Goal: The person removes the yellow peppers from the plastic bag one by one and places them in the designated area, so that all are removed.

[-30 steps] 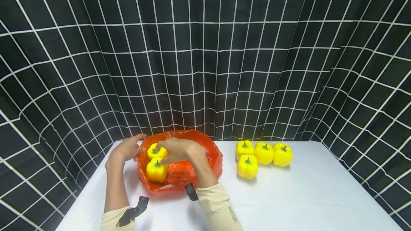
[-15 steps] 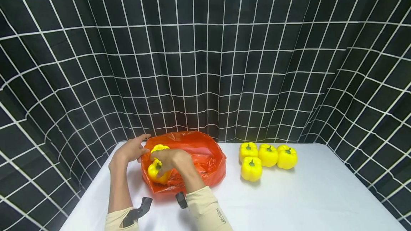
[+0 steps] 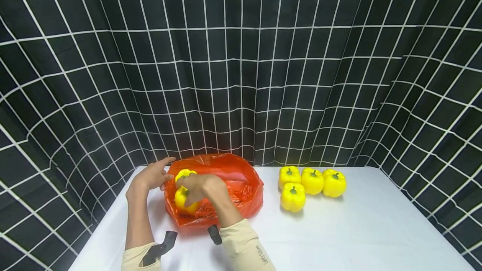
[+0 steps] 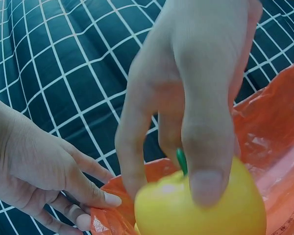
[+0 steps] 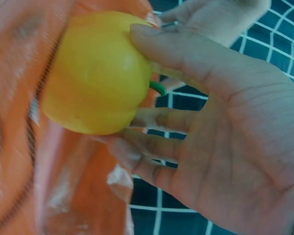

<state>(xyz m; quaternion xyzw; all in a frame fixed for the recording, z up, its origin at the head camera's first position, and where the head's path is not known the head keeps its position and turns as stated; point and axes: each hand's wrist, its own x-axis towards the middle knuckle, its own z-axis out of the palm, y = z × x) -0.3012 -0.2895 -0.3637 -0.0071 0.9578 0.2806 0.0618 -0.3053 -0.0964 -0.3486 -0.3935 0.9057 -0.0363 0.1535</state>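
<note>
An open red plastic bag (image 3: pixel 241 175) lies on the left of the white table. Inside it are two yellow bell peppers: a nearer one (image 3: pixel 181 200) and a farther one (image 3: pixel 184 173). My right hand (image 3: pixel 207 187) reaches over the bag and grips the nearer bell pepper (image 5: pixel 95 73), thumb on one side and fingers on the other. Its green stem points up toward the palm. My left hand (image 3: pixel 148 177) is at the bag's left rim; in the left wrist view its thumb and fingers pinch the plastic edge (image 4: pixel 108 215). The right hand partly hides both peppers.
Several more yellow bell peppers (image 3: pixel 311 181) stand grouped on the white table (image 3: pixel 361 229), to the right of the bag. A dark curtain (image 3: pixel 241 66) with white grid lines closes off the back and sides.
My right hand has moved left and down onto the nearer bell pepper and now grips it. The left hand stays at the bag's rim. The head view has shifted slightly.
</note>
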